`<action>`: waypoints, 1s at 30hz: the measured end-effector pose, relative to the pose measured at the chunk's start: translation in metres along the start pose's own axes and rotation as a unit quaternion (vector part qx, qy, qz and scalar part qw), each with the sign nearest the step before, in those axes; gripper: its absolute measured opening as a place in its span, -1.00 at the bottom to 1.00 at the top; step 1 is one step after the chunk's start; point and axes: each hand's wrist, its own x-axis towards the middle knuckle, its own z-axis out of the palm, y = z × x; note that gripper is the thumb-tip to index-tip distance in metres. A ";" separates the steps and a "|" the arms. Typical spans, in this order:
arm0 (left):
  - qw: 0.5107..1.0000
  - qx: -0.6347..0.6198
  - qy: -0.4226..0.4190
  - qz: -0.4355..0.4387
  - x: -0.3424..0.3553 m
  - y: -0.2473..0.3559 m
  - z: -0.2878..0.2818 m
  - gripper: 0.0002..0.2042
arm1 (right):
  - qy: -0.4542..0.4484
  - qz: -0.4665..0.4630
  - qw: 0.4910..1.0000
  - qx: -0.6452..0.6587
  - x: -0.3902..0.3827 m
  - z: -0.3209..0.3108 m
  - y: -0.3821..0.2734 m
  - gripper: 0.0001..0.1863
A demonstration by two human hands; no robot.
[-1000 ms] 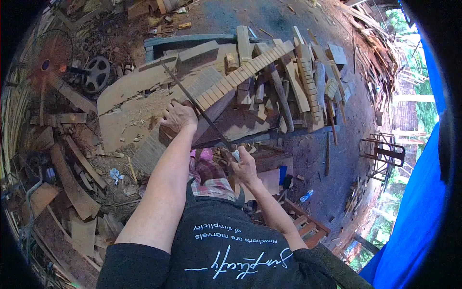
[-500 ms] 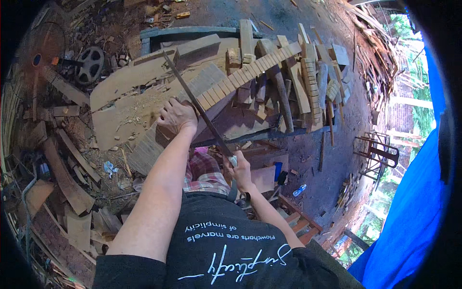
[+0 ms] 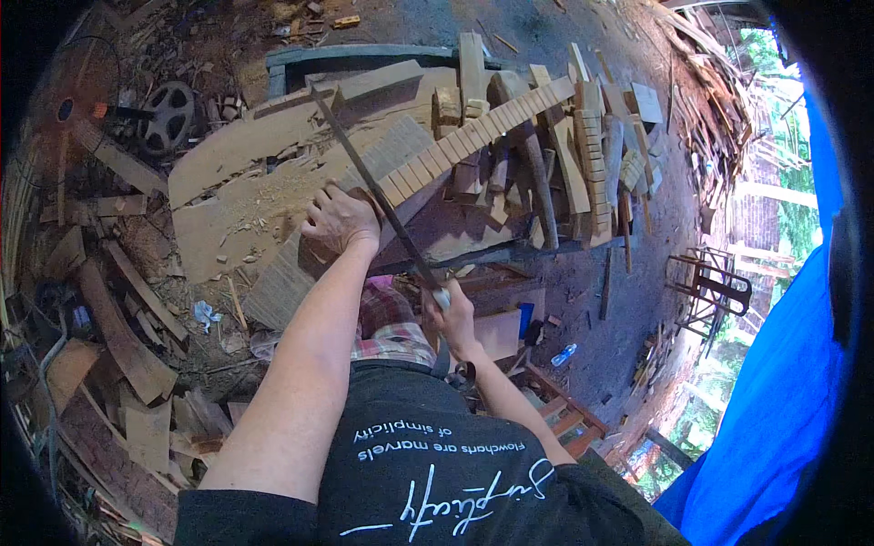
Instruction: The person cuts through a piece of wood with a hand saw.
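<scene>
Head view: right hand kept no gap, grip round saw handle; blade crossed notched timber, twelve-to-one o'clock. Left hand, ten o'clock, by timber's end; grip closure unclear. Sawing seemed in hand; next stroke called for steady timber.

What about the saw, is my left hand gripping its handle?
No, your right hand grips the pale handle, while your left hand is farther forward, beside the saw blade.

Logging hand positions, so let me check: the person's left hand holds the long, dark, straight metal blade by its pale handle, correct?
Not the left: the head view shows the right hand holding the long, dark, straight metal blade by its pale handle.
</scene>
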 end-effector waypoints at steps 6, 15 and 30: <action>0.998 0.039 -0.045 0.008 -0.001 0.003 0.015 -0.72 | 0.009 -0.105 0.986 -0.126 0.050 0.010 -0.024 -0.77; 1.000 0.015 0.002 0.002 -0.003 0.005 0.003 -0.73 | 0.005 -0.078 0.996 -0.042 0.028 0.003 -0.015 -0.75; 0.999 0.033 -0.005 -0.007 -0.001 0.005 0.010 -0.72 | 0.017 -0.156 0.983 -0.090 0.050 0.012 -0.019 -0.74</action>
